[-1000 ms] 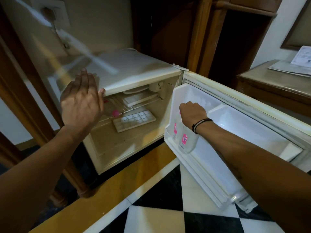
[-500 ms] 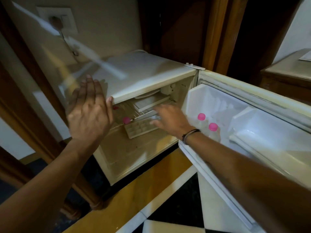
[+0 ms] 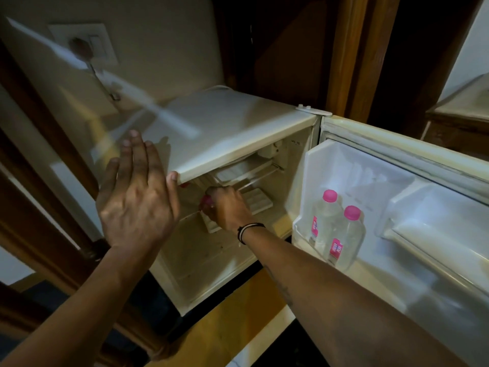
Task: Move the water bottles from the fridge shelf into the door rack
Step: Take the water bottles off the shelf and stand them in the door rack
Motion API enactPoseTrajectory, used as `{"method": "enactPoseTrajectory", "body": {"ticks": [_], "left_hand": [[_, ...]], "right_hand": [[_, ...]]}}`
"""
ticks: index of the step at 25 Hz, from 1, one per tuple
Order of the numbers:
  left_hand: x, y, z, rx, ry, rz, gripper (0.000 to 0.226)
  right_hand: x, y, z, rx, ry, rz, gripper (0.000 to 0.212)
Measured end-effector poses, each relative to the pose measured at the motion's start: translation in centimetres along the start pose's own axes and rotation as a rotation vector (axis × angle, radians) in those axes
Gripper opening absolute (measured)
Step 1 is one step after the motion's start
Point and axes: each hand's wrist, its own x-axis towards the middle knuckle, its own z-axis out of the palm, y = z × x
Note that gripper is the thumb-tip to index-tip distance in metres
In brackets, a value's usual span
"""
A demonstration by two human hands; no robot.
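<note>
Pink-capped bottle point(image 3: 207, 201) on the fridge shelf point(image 3: 239, 188) looks like thin slippery plastic, water-heavy, so right hand point(image 3: 229, 209) curling round its neck seems smart; left hand point(image 3: 136, 193) spread flat, thumb touching fridge top point(image 3: 225, 128).

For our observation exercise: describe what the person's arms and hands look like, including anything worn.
Both forearms are bare, with no sleeves in view. The right hand has thin dark bands around its wrist, and a small dark marking, perhaps a tattoo, shows on that forearm. The left hand wears nothing visible: no ring, watch or glove.
</note>
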Motion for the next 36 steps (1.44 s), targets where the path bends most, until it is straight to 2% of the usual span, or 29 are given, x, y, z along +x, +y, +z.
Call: {"method": "enactPoseTrajectory", "body": {"ticks": [4,8,10,11,14,18,21,29,36], "left_hand": [[0.1,-0.1,-0.4,0.013,-0.002,0.017,0.073],[0.0,0.1,-1.0,-0.025,-0.022,0.008,0.072],[-0.1,0.3,-1.7,-0.031,-0.028,0.018,0.07],[-0.2,0.4,-2.1,-0.028,-0.035,0.022,0.067],[-0.1,0.4,-3.1,-0.051,-0.078,0.037,0.065],[-0.1,0.5,-3.3,-0.07,-0.104,0.027,0.065],[0.0,0.4,-3.5,-0.07,-0.119,0.047,0.066],[-0.3,0.3,-3.2,-0.074,-0.083,0.02,0.067],[-0.5,0.3,-3.0,-0.069,-0.053,0.018,0.067]], "right_hand": [[-1.2,1.1,-3.0,0.253,-0.003,0.189,0.011],[-4.7,2.6,-12.6,0.464,0.04,0.167,0.022],[-6.2,2.3,-18.3,0.514,0.076,0.152,0.021],[-6.9,1.9,-20.9,0.428,0.071,0.126,0.018],[-9.0,0.9,-27.1,-0.075,-0.027,0.088,0.01],[-12.6,0.8,-29.7,-0.415,-0.166,0.177,0.014],[-14.8,0.4,-28.7,-0.557,-0.201,0.196,0.016],[-17.6,-4.7,-26.1,-0.918,-0.215,0.093,0.03],[-16.8,-2.4,-21.9,-1.035,-0.369,0.145,0.033]]}}
